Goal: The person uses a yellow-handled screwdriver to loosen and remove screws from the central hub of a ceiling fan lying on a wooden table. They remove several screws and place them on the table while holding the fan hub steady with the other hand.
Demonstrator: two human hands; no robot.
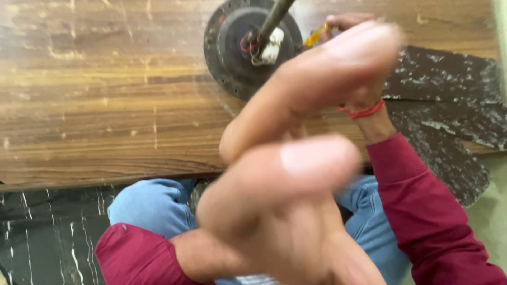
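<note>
A dark round fan motor [227, 58] lies on a wooden board [105, 105], with a metal rod [275, 18] rising from its hub beside a white wire connector [272, 47] and red wires. My right hand [353, 24], a red thread at its wrist, reaches to the motor's right edge and pinches a small yellow-handled tool [315, 37]; most of this hand is hidden. My left hand [280, 195] is raised close to the camera, large and blurred. Its fingers are apart and nothing is seen in it.
Dusty dark fan blades [449, 84] spread from the motor over the board's right side. My knees in blue jeans [150, 206] sit below the board's near edge. Dark veined stone floor [47, 237] shows at the lower left.
</note>
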